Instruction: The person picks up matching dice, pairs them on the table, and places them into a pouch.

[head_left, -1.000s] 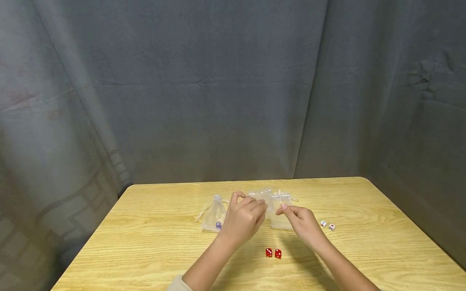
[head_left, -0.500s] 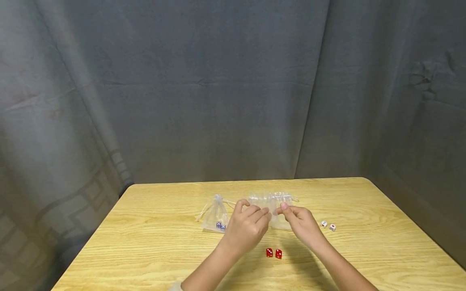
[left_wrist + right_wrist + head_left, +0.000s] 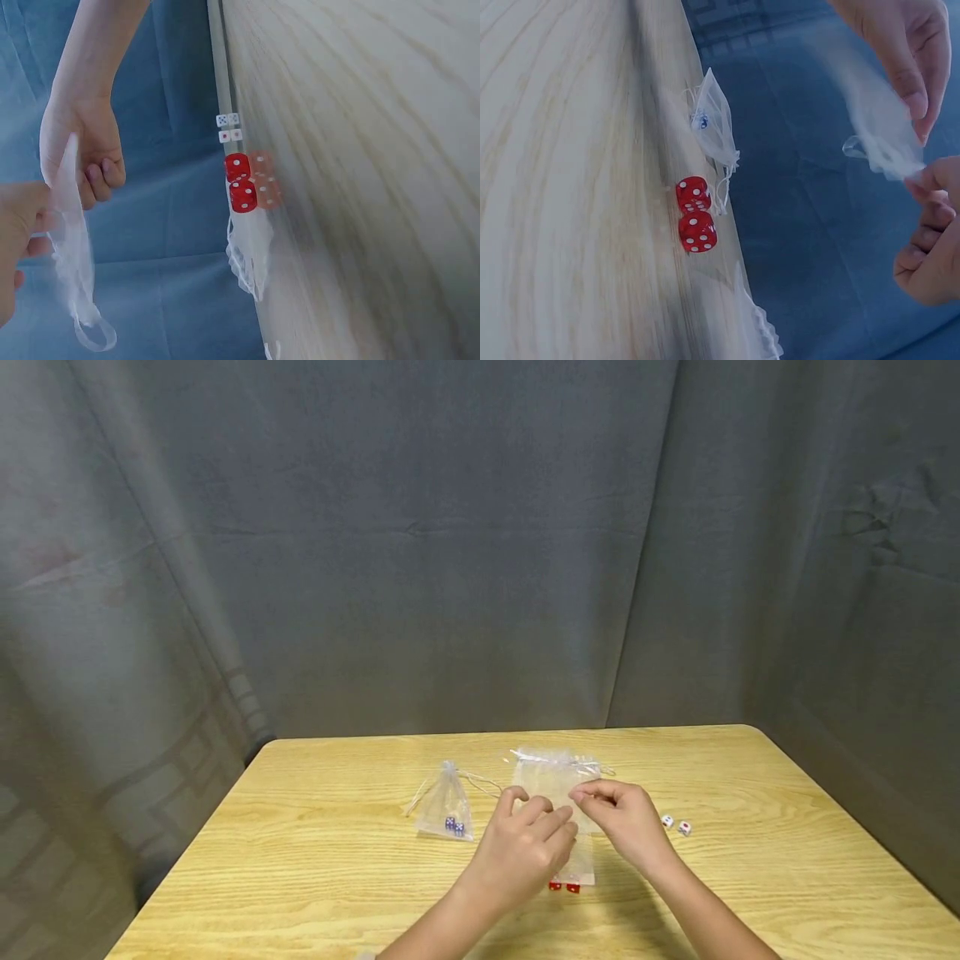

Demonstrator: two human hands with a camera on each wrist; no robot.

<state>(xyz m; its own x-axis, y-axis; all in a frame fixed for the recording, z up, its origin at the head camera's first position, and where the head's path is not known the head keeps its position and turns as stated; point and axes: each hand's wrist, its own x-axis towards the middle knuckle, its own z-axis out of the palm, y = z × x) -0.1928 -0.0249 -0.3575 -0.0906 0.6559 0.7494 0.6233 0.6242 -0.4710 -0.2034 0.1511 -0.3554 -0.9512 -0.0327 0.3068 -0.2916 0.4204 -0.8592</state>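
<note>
Between my two hands hangs a sheer white drawstring bag (image 3: 581, 862) above the table. My left hand (image 3: 525, 847) pinches its left side, other fingers bent, as the left wrist view also shows. With thumb and fingertips, my right hand (image 3: 626, 822) pinches the edge of the same bag (image 3: 881, 124). Two red dice (image 3: 696, 217) lie side by side on the table below; the bag's lower end partly covers them in the head view. A second sheer bag (image 3: 251, 251) lies flat on the table behind the hands, partly hidden by them.
A drawn-shut sheer bag (image 3: 445, 797) with two blue dice (image 3: 454, 827) inside lies to the left, its strings spread. Two white dice (image 3: 677, 825) are at the right, by my right wrist. Grey curtains (image 3: 450, 568) stand behind the wooden table (image 3: 300, 860).
The held bag's lower end has come down over the red dice. My left hand has moved right and slightly lower; the right hand has barely moved.
</note>
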